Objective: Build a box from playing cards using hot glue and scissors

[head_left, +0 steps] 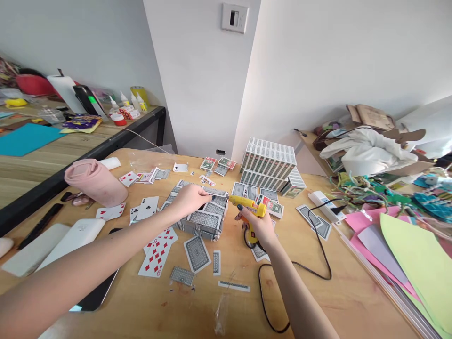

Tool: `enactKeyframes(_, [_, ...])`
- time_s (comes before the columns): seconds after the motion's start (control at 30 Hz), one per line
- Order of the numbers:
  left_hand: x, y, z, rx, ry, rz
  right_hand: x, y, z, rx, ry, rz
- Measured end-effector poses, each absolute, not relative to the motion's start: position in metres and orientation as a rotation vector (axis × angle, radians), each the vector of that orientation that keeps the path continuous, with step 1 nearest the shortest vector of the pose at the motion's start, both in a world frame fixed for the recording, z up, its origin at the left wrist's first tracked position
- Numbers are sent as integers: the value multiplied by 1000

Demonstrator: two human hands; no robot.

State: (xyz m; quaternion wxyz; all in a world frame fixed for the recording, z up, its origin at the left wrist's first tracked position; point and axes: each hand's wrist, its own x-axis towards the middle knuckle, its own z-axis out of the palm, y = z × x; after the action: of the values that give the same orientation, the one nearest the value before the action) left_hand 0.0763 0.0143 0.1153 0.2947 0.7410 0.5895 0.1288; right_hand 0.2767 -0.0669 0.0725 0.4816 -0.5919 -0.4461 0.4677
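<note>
My right hand [260,227] is wrapped round a yellow hot glue gun [250,205], its nozzle pointing left at the near box. That box [203,220] is covered with grey-backed playing cards and sits in the middle of the table. Over its top, my left hand [191,200] is closed in a pinch beside a dark patch; what lies between the fingertips is too small to make out. Just in front of the box lie a face-down card [197,253], a cut card strip [216,262] and a nine of diamonds [155,259].
Stacked card packs [268,162] stand at the back right. The gun's black cord [331,268] loops across the wooden table to a white power strip [326,205]. A pink tumbler [96,181] and white power bank [76,240] are at left; coloured paper [416,263] lies right.
</note>
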Motion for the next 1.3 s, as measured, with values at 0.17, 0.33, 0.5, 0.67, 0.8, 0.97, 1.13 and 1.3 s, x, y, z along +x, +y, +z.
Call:
enactKeyframes(0.17, [78, 14, 105, 1996, 1625, 464, 269, -61, 77, -1398, -1078, 1165])
enactKeyframes(0.33, [77, 10, 95, 2117, 1657, 554, 266, -55, 77, -1379, -1049, 1179])
enactKeyframes(0.5, [78, 7, 91, 2141, 1716, 556, 265, -49, 77, -1364, -1017, 1237])
enactKeyframes(0.67, [83, 2, 95, 2178, 1824, 482, 261, -46, 79, -1260, -801, 1431])
enactKeyframes(0.8, [83, 1, 95, 2200, 1826, 473, 259, -44, 81, -1262, -658, 1529])
enactKeyframes(0.97, [81, 0, 92, 2190, 1725, 603, 258, -41, 85, -1280, -661, 1503])
enactKeyframes(1.13, [81, -2, 92, 2193, 1702, 618, 257, -36, 87, -1245, -622, 1562])
enactKeyframes(1.3, [80, 2, 89, 2118, 1636, 692, 256, -37, 84, -1238, -659, 1508])
